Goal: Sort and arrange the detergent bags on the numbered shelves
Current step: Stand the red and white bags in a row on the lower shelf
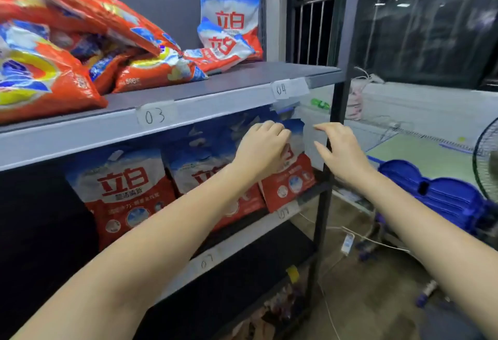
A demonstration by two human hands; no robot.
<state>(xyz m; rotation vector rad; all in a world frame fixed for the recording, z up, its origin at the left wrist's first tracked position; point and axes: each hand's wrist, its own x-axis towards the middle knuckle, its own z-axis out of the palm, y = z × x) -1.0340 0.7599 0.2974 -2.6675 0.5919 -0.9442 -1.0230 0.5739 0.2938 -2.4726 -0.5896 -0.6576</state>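
On the middle shelf stand three blue, white and red detergent bags in a row: a left bag (121, 188), a middle bag (199, 175) and a rightmost bag (293, 175). My left hand (262, 145) grips the top of the rightmost bag with curled fingers. My right hand (338, 151) hovers just right of that bag, by the black shelf post (327, 191), fingers loosely bent and holding nothing. On the upper shelf (242, 80), labelled 03 and 04, orange bags (54, 70) lie in a pile at the left, and two blue-and-white bags (229, 26) sit at the back right.
Paper number labels (155, 115) are taped to the shelf edges. A blue plastic object (436, 191) and a fan (485, 156) stand to the right. Cables and a white power strip (347, 242) lie on the floor. The bottom shelf holds dark packages (283, 307).
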